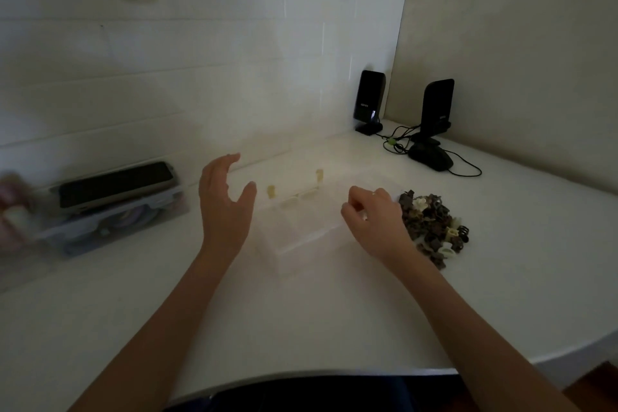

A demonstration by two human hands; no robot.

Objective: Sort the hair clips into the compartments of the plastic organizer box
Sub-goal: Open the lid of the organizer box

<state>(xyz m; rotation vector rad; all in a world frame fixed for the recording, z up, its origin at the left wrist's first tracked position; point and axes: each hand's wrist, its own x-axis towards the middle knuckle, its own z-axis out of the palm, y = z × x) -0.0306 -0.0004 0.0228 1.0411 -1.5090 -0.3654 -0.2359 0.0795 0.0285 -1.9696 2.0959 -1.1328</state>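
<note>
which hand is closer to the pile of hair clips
Right. The right hand sits just left of the pile of hair clips, at the organizer box. The left hand hovers open beyond the box's far side.

On the worktop (334,311) before us, the plastic organizer box (301,227) sits at centre, its lid raised behind it toward the wall. Just right of the box lies the heap of hair clips (433,224). Our left hand (224,207) hovers at the box's left end; our right hand (374,217) rests at its right end, between box and clips. Well left of the box, a phone (117,184) lies on a case. Behind and right of the box stand two speakers (369,100).
</note>
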